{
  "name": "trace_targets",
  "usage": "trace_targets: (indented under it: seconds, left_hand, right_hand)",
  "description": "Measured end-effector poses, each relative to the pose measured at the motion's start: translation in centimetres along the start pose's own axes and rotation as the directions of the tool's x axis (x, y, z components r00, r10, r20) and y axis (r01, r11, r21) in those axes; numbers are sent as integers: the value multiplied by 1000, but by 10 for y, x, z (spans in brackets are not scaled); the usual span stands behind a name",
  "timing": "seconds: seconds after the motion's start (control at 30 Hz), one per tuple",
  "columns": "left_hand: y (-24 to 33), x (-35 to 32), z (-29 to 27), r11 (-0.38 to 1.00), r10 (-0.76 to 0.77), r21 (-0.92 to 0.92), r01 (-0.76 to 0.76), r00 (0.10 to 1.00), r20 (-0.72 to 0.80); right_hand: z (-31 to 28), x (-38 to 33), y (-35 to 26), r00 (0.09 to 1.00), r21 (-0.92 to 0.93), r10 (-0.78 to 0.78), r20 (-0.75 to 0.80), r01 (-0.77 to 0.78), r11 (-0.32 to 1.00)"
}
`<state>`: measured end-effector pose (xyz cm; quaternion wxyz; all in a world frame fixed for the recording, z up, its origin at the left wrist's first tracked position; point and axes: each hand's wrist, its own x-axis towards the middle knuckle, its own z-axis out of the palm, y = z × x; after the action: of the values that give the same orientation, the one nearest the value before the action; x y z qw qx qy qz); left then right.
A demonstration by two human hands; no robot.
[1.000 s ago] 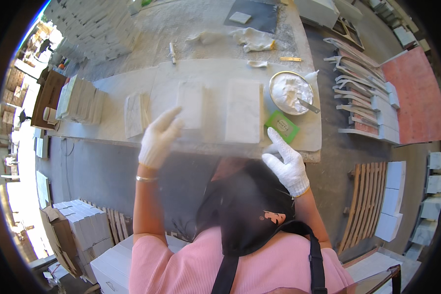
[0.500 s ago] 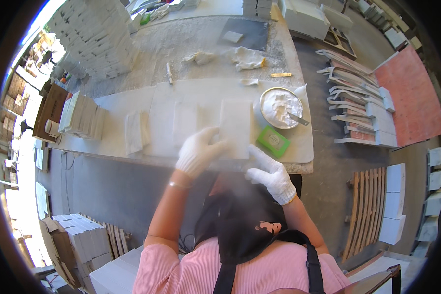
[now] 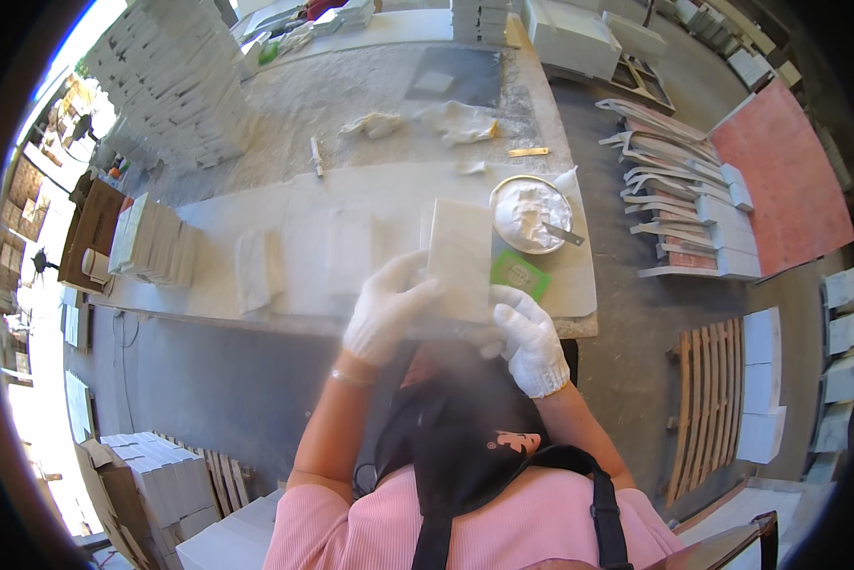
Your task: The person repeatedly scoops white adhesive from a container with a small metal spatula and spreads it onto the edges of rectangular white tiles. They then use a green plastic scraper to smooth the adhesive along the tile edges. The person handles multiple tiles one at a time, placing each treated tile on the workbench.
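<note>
A white rectangular stone tile (image 3: pixel 460 255) stands tilted up in front of me, above the near edge of the worktable. My left hand (image 3: pixel 385 306), in a white knit glove, grips its left edge, thumb lying along the face. On the other side, my right hand (image 3: pixel 530 344), gloved alike, holds the lower right corner with fingers partly hidden behind it. Beyond the right hand lie a green rectangular pad (image 3: pixel 521 275) and a round bowl of white paste (image 3: pixel 530 217). A putty knife (image 3: pixel 564 234) rests in that bowl. Paler tiles (image 3: pixel 353 242) lie flat to the left.
Stacked tiles (image 3: pixel 153 242) stand at the table's left end, with a tall stack (image 3: pixel 172 85) behind. Cloth gloves (image 3: pixel 457 123), a white marker-like stick (image 3: pixel 316 158) and a yellow strip (image 3: pixel 529 152) lie farther back. Right of the table are a slatted pallet (image 3: pixel 707 408) and curved white strips (image 3: pixel 664 180).
The tile has been raised and tilted up from the table between both hands. My right hand has closed in on its lower right corner. The view has shifted slightly.
</note>
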<state>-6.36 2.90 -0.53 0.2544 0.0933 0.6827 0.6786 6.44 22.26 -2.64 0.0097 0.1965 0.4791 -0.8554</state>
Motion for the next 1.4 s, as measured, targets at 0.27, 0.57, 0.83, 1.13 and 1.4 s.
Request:
trace_targets:
  seconds: [0.27,0.57,0.83,1.13,1.4]
  left_hand:
    - [8,-37,24,992,-105,-46,118,968,226]
    - [-7,-37,71,990,-26,-123,65,956,294]
    - [-10,-50,81,997,47,45,-62,958,284]
    - [-21,-57,76,995,41,-96,-16,965,261]
    - [-5,-47,56,966,26,-255,51,956,292]
  right_hand:
    - [-4,-36,-28,996,-268,-89,7,88,960]
    - [-23,-54,-48,961,-472,-213,-174,108,875]
    - [-18,-32,-59,879,-702,-470,-83,283,653]
    - [-32,-52,-55,923,-498,-340,-181,212,841]
    - [-50,-43,-57,847,-655,-499,-185,272,705]
